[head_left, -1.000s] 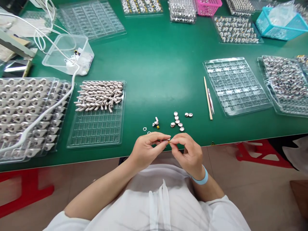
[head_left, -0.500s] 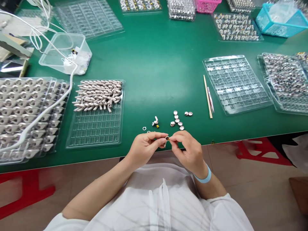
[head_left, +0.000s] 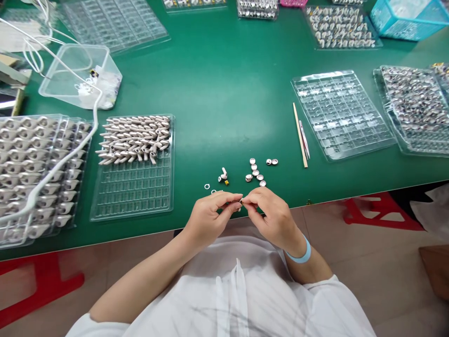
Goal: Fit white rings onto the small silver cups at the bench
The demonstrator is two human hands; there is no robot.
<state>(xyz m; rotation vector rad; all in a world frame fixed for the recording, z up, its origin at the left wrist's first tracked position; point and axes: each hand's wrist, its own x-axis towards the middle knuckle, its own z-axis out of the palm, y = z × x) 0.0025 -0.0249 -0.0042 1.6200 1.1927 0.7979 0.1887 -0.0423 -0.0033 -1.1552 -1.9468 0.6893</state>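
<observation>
Lower centre: left hand (head_left: 210, 216) and right hand (head_left: 271, 216) both pinch a tiny part (head_left: 241, 201) over the table (head_left: 224, 93) edge; a slipped pinch would likely drop it floorward.

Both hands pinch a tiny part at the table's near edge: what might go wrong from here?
1. The tiny part sits between the fingertips of the left hand and right hand, at the table edge; a slip would likely drop it to the lap or floor.
2. The loose caps lie just beyond the knuckles; a forward hand move could scatter them.
</observation>
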